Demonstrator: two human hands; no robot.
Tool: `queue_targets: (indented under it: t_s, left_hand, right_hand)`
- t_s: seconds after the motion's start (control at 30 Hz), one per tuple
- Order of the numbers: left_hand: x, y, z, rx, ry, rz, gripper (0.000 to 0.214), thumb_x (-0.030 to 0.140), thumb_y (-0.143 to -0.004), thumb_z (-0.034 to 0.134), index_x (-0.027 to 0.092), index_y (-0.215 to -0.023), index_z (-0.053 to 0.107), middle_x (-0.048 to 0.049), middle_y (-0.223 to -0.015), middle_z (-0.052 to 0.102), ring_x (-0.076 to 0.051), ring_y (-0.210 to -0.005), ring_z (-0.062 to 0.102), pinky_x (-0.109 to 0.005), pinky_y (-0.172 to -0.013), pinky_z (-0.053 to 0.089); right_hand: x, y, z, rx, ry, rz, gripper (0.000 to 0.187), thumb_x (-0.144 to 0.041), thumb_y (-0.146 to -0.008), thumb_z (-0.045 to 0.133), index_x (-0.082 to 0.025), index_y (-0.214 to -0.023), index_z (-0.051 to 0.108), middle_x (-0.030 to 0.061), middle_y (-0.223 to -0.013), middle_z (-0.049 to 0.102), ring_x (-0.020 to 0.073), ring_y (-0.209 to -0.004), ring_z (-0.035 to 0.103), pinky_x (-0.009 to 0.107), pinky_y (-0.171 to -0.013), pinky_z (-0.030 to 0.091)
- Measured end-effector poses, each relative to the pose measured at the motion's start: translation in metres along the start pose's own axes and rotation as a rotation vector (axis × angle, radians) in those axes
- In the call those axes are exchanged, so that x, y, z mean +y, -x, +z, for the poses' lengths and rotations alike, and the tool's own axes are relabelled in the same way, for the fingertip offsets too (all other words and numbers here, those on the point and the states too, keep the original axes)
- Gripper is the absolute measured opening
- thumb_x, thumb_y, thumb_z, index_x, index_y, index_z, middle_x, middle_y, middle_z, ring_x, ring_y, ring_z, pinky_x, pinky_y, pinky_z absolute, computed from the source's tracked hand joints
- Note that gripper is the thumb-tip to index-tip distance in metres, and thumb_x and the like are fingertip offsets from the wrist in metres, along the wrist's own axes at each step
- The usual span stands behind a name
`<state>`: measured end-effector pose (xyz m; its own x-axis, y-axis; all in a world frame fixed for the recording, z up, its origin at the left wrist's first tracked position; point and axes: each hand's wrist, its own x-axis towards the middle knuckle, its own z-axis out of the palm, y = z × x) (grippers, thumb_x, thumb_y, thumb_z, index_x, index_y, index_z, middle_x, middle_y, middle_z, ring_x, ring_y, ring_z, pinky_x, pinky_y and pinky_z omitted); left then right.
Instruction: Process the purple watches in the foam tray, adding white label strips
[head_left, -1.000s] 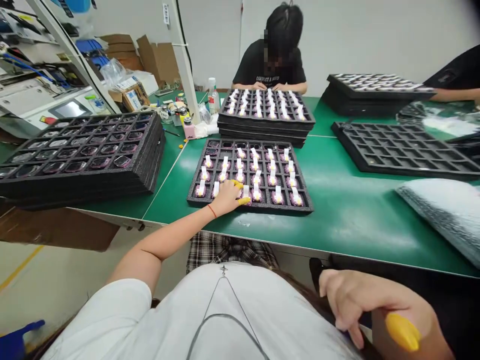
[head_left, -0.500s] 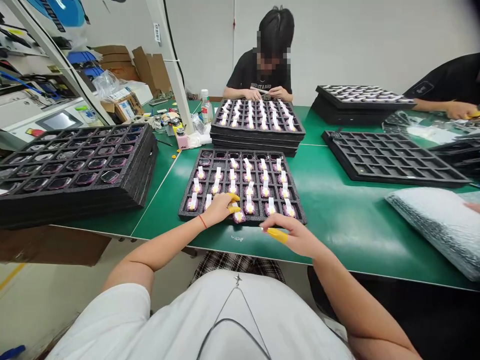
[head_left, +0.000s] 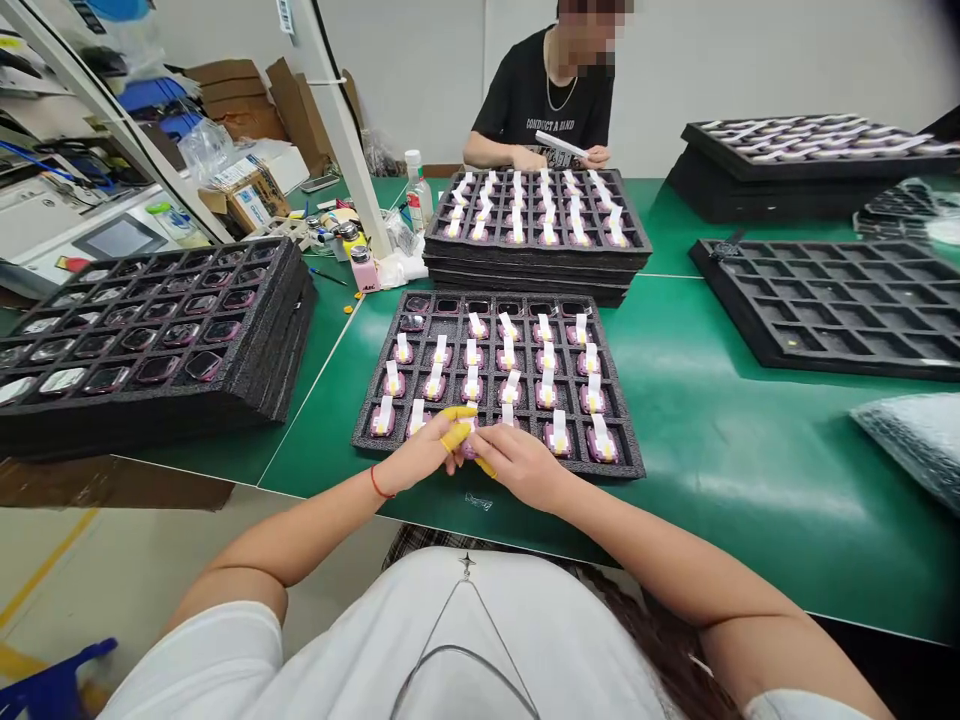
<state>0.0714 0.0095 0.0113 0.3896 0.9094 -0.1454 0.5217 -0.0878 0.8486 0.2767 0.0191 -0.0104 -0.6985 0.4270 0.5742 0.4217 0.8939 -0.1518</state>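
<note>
My left hand [head_left: 416, 452], with a red string on the wrist and yellow finger cots, meets my right hand [head_left: 521, 465] over the front row of a black foam tray [head_left: 622, 462]. Between them they pinch a small pink item [head_left: 469, 449], mostly hidden by my fingers. Rows of similar pink items, such as one [head_left: 559, 435] beside my right hand, sit in the tray's cells, each with a white paper strip. Several cells at the tray's back show dark items without strips.
The tray lies on a green table [head_left: 697, 480]. Tall foam-tray stacks [head_left: 150, 410] stand left and behind. A black tray with square cells [head_left: 840, 310] lies right, near bubble wrap [head_left: 911, 440]. Across the table, a co-worker [head_left: 544, 105] holds a white strip. Bottles [head_left: 417, 195] stand back left.
My right hand has moved in from the front of the table to join my left hand. The pink item has left its cell and now sits between my fingers, and the view has tilted.
</note>
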Motion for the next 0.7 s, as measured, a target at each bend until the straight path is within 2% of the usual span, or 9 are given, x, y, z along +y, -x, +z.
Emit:
queue_targets:
  t_s: [0.1, 0.2, 0.27, 0.3, 0.37, 0.5, 0.7]
  left_hand:
    - [0.002, -0.034, -0.021, 0.072, -0.004, 0.016, 0.047, 0.045, -0.100, 0.037, 0.013, -0.132, 0.047, -0.0041, -0.082, 0.066, -0.012, -0.064, 0.062, -0.025, -0.061, 0.052]
    - [-0.001, -0.091, -0.063, 0.237, -0.098, 0.013, 0.044, 0.041, -0.100, 0.042, 0.014, -0.135, 0.045, -0.0061, -0.091, 0.065, -0.014, -0.072, 0.063, -0.028, -0.069, 0.054]
    - [-0.006, -0.133, -0.094, 0.333, -0.204, 0.011, 0.039, 0.038, -0.100, 0.047, 0.016, -0.131, 0.049, -0.0099, -0.113, 0.063, -0.018, -0.094, 0.064, -0.035, -0.083, 0.055]
    - [-0.008, -0.152, -0.108, 0.341, -0.261, 0.004, 0.038, 0.038, -0.097, 0.053, 0.015, -0.127, 0.053, -0.0100, -0.119, 0.060, -0.020, -0.101, 0.063, -0.040, -0.087, 0.055]
    - [-0.014, -0.183, -0.127, 0.265, -0.373, -0.007, 0.034, 0.037, -0.095, 0.058, 0.015, -0.122, 0.057, -0.0096, -0.122, 0.060, -0.021, -0.106, 0.062, -0.043, -0.090, 0.055]
    - [-0.023, -0.216, -0.141, 0.052, -0.571, -0.007, 0.032, 0.035, -0.094, 0.060, 0.014, -0.119, 0.060, -0.0085, -0.118, 0.063, -0.020, -0.102, 0.064, -0.041, -0.088, 0.056]
    - [-0.027, -0.242, -0.146, 0.072, -0.794, 0.006, 0.037, 0.035, -0.094, 0.060, 0.016, -0.125, 0.057, -0.0106, -0.130, 0.057, -0.025, -0.116, 0.058, -0.048, -0.098, 0.051]
  right_hand:
    - [0.002, -0.005, 0.000, 0.069, -0.030, 0.007, 0.037, -0.016, -0.096, 0.046, -0.015, -0.133, 0.049, 0.0180, -0.120, 0.066, 0.0230, -0.105, 0.064, 0.037, -0.085, 0.059]
    - [0.012, -0.002, 0.002, 0.130, -0.052, 0.082, 0.042, -0.022, -0.095, 0.050, -0.014, -0.137, 0.046, 0.0226, -0.128, 0.060, 0.0273, -0.117, 0.060, 0.043, -0.089, 0.059]
    - [0.019, 0.002, 0.003, 0.152, -0.066, 0.133, 0.036, -0.020, -0.095, 0.049, -0.016, -0.130, 0.052, 0.0217, -0.126, 0.061, 0.0260, -0.110, 0.064, 0.044, -0.085, 0.060]
    - [0.022, 0.004, 0.004, 0.158, -0.072, 0.156, 0.032, -0.018, -0.095, 0.048, -0.017, -0.126, 0.055, 0.0210, -0.125, 0.061, 0.0249, -0.106, 0.065, 0.044, -0.083, 0.061]
    - [0.027, 0.009, 0.004, 0.167, -0.084, 0.202, 0.027, -0.017, -0.094, 0.047, -0.018, -0.119, 0.059, 0.0196, -0.124, 0.062, 0.0234, -0.101, 0.066, 0.044, -0.081, 0.061]
    - [0.033, 0.015, 0.003, 0.188, -0.111, 0.302, 0.024, -0.019, -0.094, 0.048, -0.020, -0.113, 0.062, 0.0176, -0.122, 0.061, 0.0230, -0.099, 0.066, 0.044, -0.079, 0.062]
    - [0.038, 0.017, 0.004, 0.181, -0.167, 0.408, 0.022, -0.018, -0.093, 0.048, -0.021, -0.108, 0.064, 0.0161, -0.122, 0.061, 0.0224, -0.099, 0.065, 0.044, -0.080, 0.061]
